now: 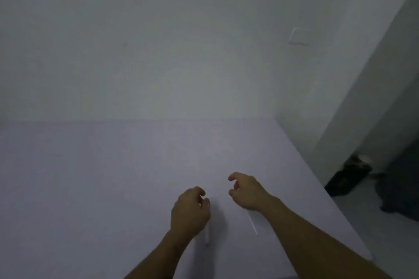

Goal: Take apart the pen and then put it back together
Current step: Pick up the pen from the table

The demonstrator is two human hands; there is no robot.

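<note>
My left hand (190, 210) hovers low over the pale purple table (90, 188) with its fingers curled in. A white pen barrel (206, 236) sticks out from under its thumb side, pointing back toward me, and seems to be held there. My right hand (247, 192) is a little farther and to the right, fingers curled but apart, with nothing between them. A thin white refill rod (252, 222) lies slanted on the table, one end hidden under the right wrist. The picture is dim and blurred, so small pen parts cannot be made out.
The table's right edge (317, 176) runs diagonally close to my right arm, with the floor below. Dark objects (349, 176) sit on the floor at the right. A plain wall (158, 41) stands behind the table.
</note>
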